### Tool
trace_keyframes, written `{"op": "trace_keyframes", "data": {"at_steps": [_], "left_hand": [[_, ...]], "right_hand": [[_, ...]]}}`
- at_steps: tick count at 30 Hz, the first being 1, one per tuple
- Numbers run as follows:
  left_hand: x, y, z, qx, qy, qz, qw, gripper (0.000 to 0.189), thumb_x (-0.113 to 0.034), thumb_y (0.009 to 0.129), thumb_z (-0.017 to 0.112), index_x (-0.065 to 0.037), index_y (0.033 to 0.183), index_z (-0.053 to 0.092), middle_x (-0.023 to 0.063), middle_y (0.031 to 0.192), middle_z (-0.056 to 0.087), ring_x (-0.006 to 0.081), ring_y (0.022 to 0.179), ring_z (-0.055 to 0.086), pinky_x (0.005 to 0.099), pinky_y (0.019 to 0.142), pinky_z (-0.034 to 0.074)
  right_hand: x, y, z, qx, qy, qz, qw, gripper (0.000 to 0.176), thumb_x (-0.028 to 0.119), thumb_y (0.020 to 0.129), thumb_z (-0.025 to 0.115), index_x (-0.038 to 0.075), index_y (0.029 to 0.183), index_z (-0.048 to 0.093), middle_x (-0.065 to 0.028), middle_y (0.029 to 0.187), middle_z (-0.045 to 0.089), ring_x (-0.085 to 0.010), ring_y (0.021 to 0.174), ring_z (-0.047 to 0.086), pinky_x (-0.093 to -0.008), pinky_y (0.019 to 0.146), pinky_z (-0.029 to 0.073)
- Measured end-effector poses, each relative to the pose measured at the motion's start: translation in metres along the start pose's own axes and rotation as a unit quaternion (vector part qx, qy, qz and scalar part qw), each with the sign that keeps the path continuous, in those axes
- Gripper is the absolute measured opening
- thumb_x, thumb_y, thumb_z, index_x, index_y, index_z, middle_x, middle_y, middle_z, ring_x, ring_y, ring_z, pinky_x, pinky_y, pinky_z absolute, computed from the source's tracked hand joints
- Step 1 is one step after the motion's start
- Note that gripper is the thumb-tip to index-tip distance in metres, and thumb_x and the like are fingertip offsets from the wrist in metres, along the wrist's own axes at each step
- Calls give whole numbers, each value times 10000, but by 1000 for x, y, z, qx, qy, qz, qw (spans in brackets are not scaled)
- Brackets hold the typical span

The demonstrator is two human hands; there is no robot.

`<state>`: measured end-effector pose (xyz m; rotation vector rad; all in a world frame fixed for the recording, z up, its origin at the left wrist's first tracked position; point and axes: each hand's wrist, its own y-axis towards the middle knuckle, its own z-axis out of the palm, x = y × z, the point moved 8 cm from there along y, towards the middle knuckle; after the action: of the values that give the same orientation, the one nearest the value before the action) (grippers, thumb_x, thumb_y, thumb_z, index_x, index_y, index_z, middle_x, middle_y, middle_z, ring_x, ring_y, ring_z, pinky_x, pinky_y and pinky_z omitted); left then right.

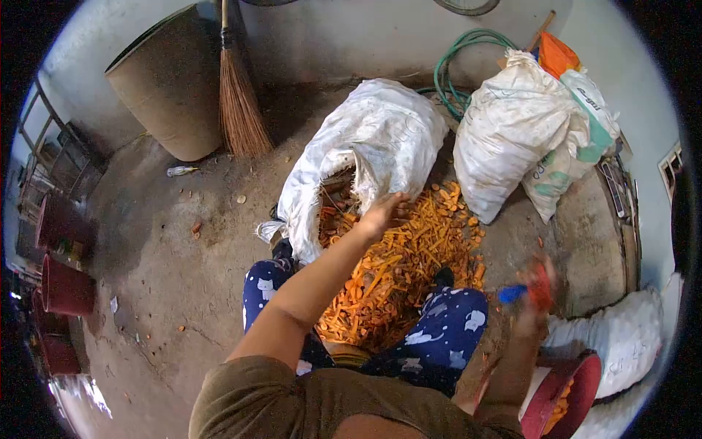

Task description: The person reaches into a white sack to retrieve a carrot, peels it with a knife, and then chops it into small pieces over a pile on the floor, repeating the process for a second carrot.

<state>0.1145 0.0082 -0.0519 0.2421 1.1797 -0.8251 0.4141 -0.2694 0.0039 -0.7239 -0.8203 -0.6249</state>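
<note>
My left hand (385,215) is over a heap of cut orange root pieces (406,252), beside the torn mouth of a white woven sack (380,121). Its fingers stretch out to the right, with nothing visible in them. Off to the right, my right hand (540,293) is smeared by motion. A red-orange thing (540,287) with a blue end (512,294) shows in its grasp, too blurred to name. More of the roots lie inside the sack's opening. The heap spreads on the floor between my knees.
Behind the heap stand a tall bin (168,88), a straw broom (240,110) and a green hose (446,69). Full white sacks (512,124) lean at the right. A red bucket (589,373) with orange pieces is near my right arm. Red pots (67,285) line the left.
</note>
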Motion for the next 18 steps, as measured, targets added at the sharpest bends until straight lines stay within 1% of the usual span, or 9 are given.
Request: {"op": "trace_keyframes", "data": {"at_steps": [2,3,6,9,10,11,12,15,18], "left_hand": [[-3,15,4,39,-104,-19,994,441,-313,908,401,-4,1222,408,134,1065,554,215,832,552,354,789,426],[0,21,-7,-5,66,-22,998,386,-287,910,392,-10,1173,455,131,1010,575,210,769,560,355,755,441],[86,88,-97,-3,420,-39,907,299,-217,905,383,-18,1065,538,137,920,605,199,667,578,345,649,468],[159,131,-180,85,785,38,613,251,-147,863,417,-31,1024,570,140,853,620,218,643,598,358,551,482],[183,136,-236,-47,516,-136,844,304,-100,827,433,58,1074,515,201,787,595,296,758,592,385,635,487],[139,121,-207,82,779,-130,608,294,-121,809,449,35,1043,534,197,778,604,304,787,602,382,674,492],[152,133,-231,96,777,-124,609,310,-146,804,462,34,1049,526,209,791,604,304,818,601,385,692,493],[223,186,-333,49,741,-162,650,355,-187,795,485,41,1067,501,233,874,592,309,899,585,386,741,488],[240,217,-373,-74,666,-229,706,397,-210,792,496,41,1099,469,242,1014,547,324,979,547,378,797,471]], "right_hand": [[-43,29,99,293,44,74,952,329,291,896,380,32,1050,512,-14,563,455,-126,452,396,-263,436,357],[-64,14,159,371,113,126,913,302,253,884,402,17,1030,521,5,533,432,-109,462,388,-265,451,343],[-144,66,181,290,99,246,920,364,339,902,356,49,989,559,-14,505,452,-150,462,426,-299,456,360],[-214,90,178,429,163,347,818,317,270,907,398,27,1061,533,-140,889,591,-190,626,550,-353,528,467],[-225,96,167,396,134,317,852,309,236,908,397,13,1081,522,-160,961,568,-187,633,550,-350,530,474],[-227,99,160,357,102,286,883,303,203,909,396,-1,1101,512,-181,1033,546,-184,640,550,-347,532,481],[-225,96,175,277,-5,291,916,401,278,940,292,-31,1061,517,-36,569,496,-157,497,480,-294,478,408],[-216,106,199,368,52,244,896,337,198,916,381,-30,1152,456,-196,940,561,-158,622,537,-286,505,455],[-218,106,216,395,-27,345,851,341,235,924,366,-3,1150,458,-85,739,559,-145,611,518,-283,520,441]]}}
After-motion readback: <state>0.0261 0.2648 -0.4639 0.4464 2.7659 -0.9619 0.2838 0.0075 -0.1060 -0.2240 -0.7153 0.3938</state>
